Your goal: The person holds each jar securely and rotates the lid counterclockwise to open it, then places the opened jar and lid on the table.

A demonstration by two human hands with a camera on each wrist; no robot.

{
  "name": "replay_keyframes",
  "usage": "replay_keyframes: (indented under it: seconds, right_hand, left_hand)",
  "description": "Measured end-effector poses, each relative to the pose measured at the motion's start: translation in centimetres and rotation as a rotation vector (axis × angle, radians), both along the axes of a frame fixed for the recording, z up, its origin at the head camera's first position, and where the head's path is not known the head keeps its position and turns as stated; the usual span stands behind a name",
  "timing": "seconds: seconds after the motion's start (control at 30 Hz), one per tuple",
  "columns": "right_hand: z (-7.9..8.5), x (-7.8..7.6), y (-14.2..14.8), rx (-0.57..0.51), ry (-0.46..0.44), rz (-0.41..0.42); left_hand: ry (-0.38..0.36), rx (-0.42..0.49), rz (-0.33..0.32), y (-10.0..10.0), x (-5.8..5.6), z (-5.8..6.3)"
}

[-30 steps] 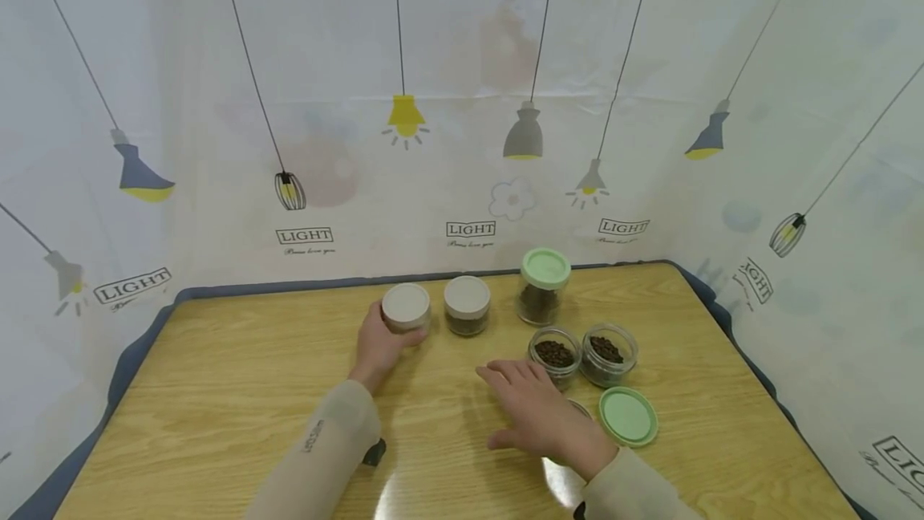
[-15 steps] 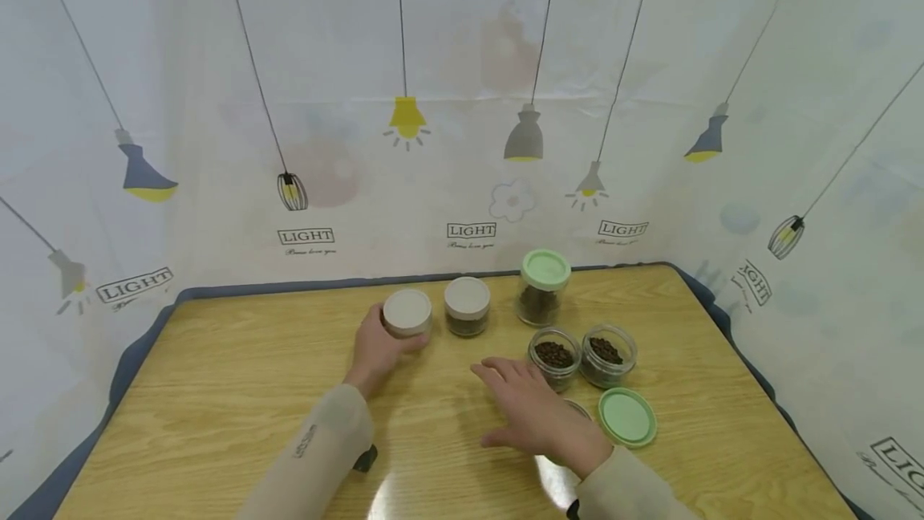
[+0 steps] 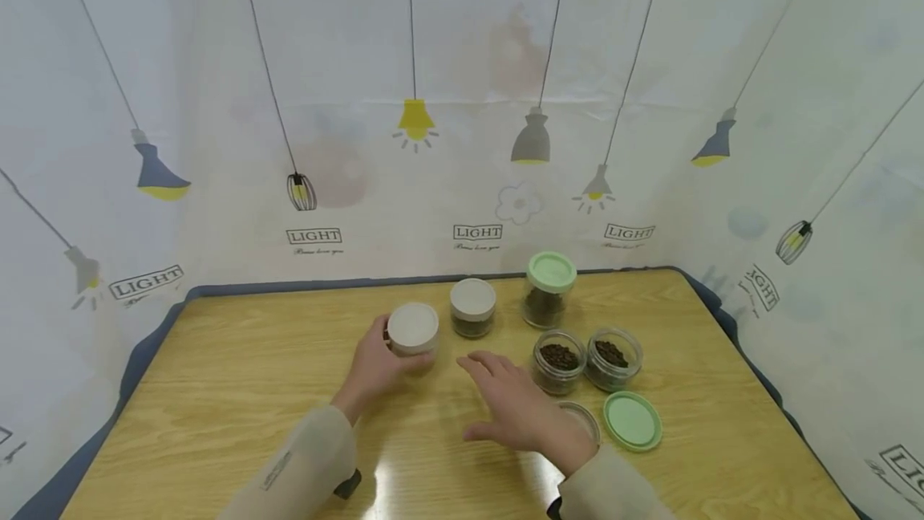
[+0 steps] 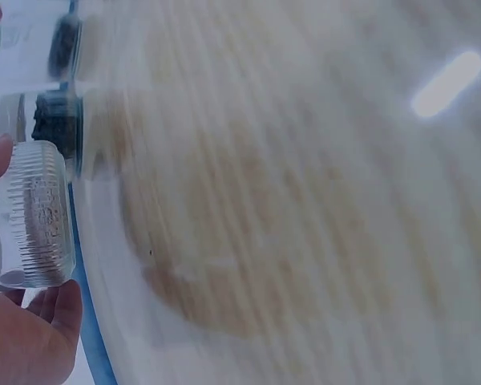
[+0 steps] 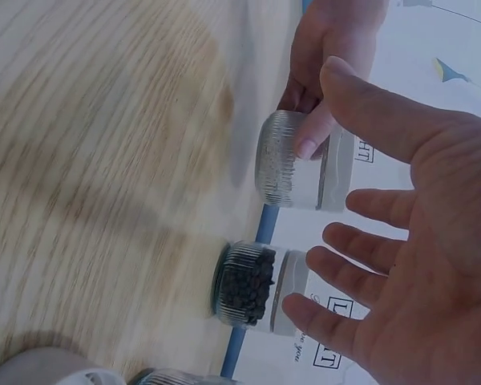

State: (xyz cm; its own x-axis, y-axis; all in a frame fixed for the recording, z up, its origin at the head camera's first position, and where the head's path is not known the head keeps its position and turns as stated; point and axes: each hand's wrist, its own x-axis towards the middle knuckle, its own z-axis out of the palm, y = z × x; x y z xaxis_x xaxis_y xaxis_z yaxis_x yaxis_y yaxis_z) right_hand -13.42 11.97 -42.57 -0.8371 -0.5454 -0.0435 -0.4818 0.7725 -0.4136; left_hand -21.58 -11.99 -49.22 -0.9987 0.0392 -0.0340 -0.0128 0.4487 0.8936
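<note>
My left hand (image 3: 378, 363) grips a ribbed clear glass jar (image 5: 284, 164) with a white lid (image 3: 413, 327), thumb on one side and fingers on the other. No beans show inside it in either wrist view. My right hand (image 3: 512, 404) is held over the table to the right of this jar, fingers spread and touching nothing; its palm faces the jar in the right wrist view. Behind and right of the held jar stands a second white-lidded jar (image 3: 472, 310) with dark beans inside.
A taller green-lidded jar (image 3: 549, 291) stands at the back. Two lidless jars, one nearer my right hand (image 3: 558, 359) and one beside it (image 3: 613, 359), hold brown beans. A green lid (image 3: 633, 421) and a whitish lid (image 3: 581, 420), partly behind my wrist, lie in front.
My left hand has brought its jar slightly toward me, away from the back row. The right hand has shifted a little left toward it, with fingers still spread.
</note>
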Motion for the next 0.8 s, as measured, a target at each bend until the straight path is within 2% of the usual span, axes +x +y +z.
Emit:
replay_keyframes:
  seconds: [0.1, 0.37, 0.57, 0.8]
  right_hand:
    - [0.2, 0.1, -0.3, -0.002, 0.005, -0.005]
    - [1.9, 0.4, -0.1, 0.032, 0.124, -0.016]
    - [3.7, 0.1, 0.4, 0.050, 0.090, -0.004]
    - [5.4, -0.3, 0.7, 0.060, 0.023, 0.010]
  left_hand:
    - [-0.003, 0.006, -0.023, 0.1, 0.7, -0.1]
    - [0.038, 0.010, -0.093, 1.1, 2.4, 0.2]
    - [0.024, 0.023, -0.172, 2.2, 3.6, 0.3]
    - [0.054, 0.033, -0.299, 3.3, 4.7, 0.8]
